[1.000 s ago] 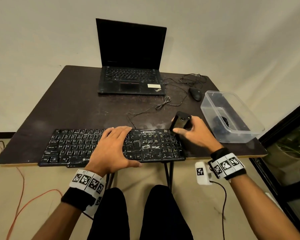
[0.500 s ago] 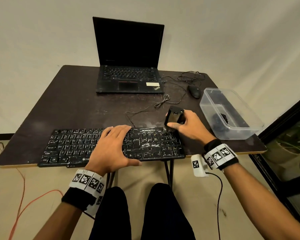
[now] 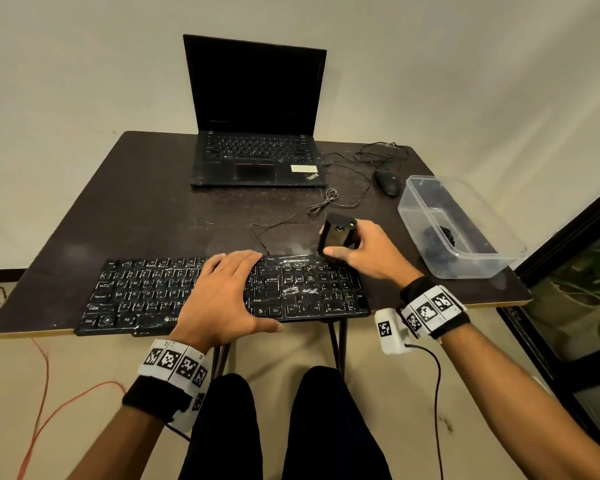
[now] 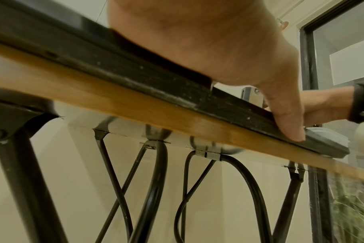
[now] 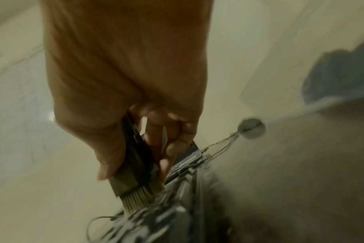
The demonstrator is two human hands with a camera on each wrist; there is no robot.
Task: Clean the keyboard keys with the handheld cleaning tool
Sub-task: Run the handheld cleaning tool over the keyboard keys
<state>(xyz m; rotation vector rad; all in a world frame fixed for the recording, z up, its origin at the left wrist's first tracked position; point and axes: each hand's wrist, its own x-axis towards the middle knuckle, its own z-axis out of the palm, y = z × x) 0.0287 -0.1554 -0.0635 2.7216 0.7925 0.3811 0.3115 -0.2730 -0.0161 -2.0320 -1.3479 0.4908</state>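
A black keyboard [image 3: 219,294] lies along the near edge of a dark table [image 3: 146,216], at 6 o'clock on the tabletop. The left hand [image 3: 222,296] lies flat on the middle of the keyboard. Its fingers are straight and close together, and the thumb sticks out over the front edge. In the left wrist view the thumb [image 4: 287,115] presses on the keyboard's front rim.

The right hand [image 3: 368,252] holds a small black cleaning tool [image 3: 336,233] at the far right corner of the keyboard, near 3 o'clock from the left hand. The fingers and thumb are curled tight around the tool. In the right wrist view the tool's brush [image 5: 139,199] points down and touches the keys, though that picture is blurry.

An open black laptop [image 3: 257,133] sits at 12 o'clock on the table. A black mouse [image 3: 387,181] with a tangled cord lies at 2 o'clock. A clear plastic box [image 3: 465,258] sits at 3 o'clock, just beside the right hand, with something dark inside.
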